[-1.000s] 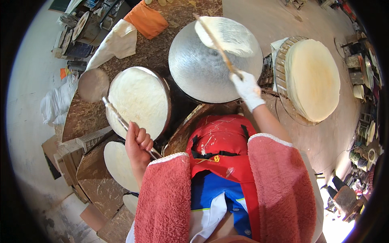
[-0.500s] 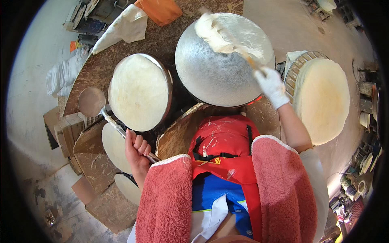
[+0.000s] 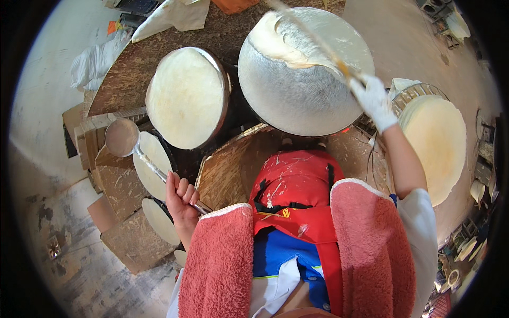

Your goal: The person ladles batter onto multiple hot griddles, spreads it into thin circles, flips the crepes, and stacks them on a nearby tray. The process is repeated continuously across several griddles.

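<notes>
My bare left hand [image 3: 182,200] grips the metal handle of a long ladle [image 3: 120,136], whose round bowl is out to the left. My gloved right hand [image 3: 374,100] holds a wooden stick [image 3: 334,56] over the large round griddle [image 3: 302,106] at top center. A folded, uneven mass of pale batter or thin sheet [image 3: 273,40] lies on that griddle under the stick, whose far end is blurred. Left of it, a smaller griddle [image 3: 225,93] carries a pale round flatbread [image 3: 185,98]. Further round pale sheets [image 3: 151,164] lie below that at the left.
A stack of pale rounds [image 3: 433,146] sits on a slatted rack [image 3: 411,90] at the right. A brown board [image 3: 122,90] carries white cloth [image 3: 175,11] and orange cloth [image 3: 233,5]. Cardboard [image 3: 101,217] and white sacks [image 3: 93,61] are at the left; clutter lines the far right.
My right hand with the stick has moved rightward, and the pale layer on the large griddle has bunched up and spread leftward. The ladle bowl sits slightly lower. The whole view has shifted.
</notes>
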`<control>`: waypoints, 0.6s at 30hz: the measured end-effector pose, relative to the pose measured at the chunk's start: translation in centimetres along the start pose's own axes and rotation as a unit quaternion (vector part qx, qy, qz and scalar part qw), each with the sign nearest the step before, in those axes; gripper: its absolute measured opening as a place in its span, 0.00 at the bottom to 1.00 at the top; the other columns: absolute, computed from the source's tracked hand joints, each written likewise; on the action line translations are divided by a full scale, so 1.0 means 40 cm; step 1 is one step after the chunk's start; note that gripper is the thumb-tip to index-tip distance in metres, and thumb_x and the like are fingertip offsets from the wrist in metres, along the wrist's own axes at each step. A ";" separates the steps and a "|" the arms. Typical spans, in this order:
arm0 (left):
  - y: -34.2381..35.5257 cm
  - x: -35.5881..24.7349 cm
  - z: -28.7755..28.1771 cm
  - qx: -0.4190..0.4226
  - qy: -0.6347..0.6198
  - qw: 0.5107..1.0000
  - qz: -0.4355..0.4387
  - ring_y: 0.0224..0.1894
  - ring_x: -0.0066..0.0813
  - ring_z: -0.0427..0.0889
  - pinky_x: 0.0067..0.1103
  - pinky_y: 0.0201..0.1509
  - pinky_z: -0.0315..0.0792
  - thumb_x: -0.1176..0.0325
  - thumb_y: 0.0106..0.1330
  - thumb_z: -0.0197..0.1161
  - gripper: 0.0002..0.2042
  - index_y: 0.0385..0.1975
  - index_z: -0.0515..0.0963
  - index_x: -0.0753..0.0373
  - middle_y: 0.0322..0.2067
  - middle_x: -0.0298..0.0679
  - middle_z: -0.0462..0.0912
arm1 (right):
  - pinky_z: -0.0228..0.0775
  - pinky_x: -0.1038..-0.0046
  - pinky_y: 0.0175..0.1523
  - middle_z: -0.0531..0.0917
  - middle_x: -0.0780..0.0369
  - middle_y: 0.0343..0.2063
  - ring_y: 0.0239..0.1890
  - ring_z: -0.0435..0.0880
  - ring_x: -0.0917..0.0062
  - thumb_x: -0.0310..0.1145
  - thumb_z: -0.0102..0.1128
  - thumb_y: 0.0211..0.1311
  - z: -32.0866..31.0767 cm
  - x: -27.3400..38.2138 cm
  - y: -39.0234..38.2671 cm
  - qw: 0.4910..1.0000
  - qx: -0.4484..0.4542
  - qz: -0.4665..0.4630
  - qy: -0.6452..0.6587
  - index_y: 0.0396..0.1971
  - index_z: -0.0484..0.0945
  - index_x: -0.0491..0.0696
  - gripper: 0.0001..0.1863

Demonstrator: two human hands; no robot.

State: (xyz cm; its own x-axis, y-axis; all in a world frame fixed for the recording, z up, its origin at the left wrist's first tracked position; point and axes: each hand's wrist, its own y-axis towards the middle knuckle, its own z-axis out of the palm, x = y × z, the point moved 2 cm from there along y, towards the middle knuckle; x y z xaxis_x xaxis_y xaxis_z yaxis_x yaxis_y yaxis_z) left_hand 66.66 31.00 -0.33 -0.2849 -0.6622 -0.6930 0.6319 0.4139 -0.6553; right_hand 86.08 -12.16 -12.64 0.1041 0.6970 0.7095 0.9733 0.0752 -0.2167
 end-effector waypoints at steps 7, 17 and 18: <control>-0.065 0.061 -0.044 -0.043 -0.010 0.999 -0.003 0.10 0.15 0.46 0.18 0.11 0.45 0.54 0.75 0.46 0.19 0.18 0.60 0.49 0.10 0.23 0.49 | 0.69 0.68 0.55 0.81 0.50 0.45 0.48 0.80 0.59 0.45 0.54 0.61 0.055 -0.019 -0.030 0.985 0.163 -0.051 -0.003 0.54 0.77 0.49 0.23; -0.123 0.098 -0.099 -0.055 -0.010 0.998 -0.012 0.09 0.15 0.45 0.18 0.11 0.45 0.54 0.75 0.45 0.19 0.19 0.58 0.50 0.10 0.23 0.48 | 0.71 0.70 0.49 0.83 0.50 0.39 0.42 0.83 0.62 0.46 0.54 0.60 0.018 0.018 0.089 0.996 0.055 -0.042 -0.050 0.52 0.78 0.48 0.24; -0.124 0.094 -0.099 -0.048 -0.013 0.999 -0.014 0.09 0.15 0.45 0.17 0.11 0.45 0.55 0.75 0.45 0.19 0.19 0.58 0.50 0.10 0.23 0.48 | 0.71 0.70 0.49 0.83 0.50 0.39 0.42 0.83 0.62 0.46 0.55 0.60 0.039 0.018 0.081 0.990 0.093 -0.088 -0.064 0.52 0.77 0.48 0.24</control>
State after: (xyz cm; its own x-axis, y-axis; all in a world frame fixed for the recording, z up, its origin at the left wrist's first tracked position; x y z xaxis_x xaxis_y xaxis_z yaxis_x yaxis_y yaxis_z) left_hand 59.60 28.94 -0.87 -0.2815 -0.6905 -0.6663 0.5517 0.4516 -0.7011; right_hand 88.97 -10.31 -13.89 -0.1025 0.7452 0.6589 0.9184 0.3253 -0.2251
